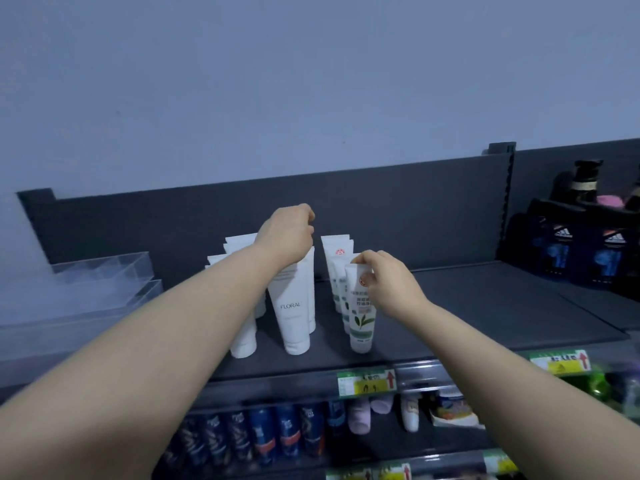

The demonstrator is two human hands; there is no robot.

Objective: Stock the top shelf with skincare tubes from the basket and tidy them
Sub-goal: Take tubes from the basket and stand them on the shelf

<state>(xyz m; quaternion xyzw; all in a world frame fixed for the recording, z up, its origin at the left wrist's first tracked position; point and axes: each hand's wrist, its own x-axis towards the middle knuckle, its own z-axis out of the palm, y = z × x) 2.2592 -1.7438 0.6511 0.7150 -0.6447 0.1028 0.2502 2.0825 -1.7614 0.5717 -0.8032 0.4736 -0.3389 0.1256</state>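
While both arms reach over the top shelf (467,306), right hand (388,285) pinches the crimped top of the front leaf-print tube (362,323) — upright, cap down; left hand (287,237), fingers curled, rests behind the FLORAL tube (294,306) — grip unclear

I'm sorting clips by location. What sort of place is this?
Most likely a shop aisle for personal care goods. The dark metal shelf carries green and yellow price tags on its front rail, skincare tubes stand in rows facing out, and boxed toiletries sit on the neighbouring bay.
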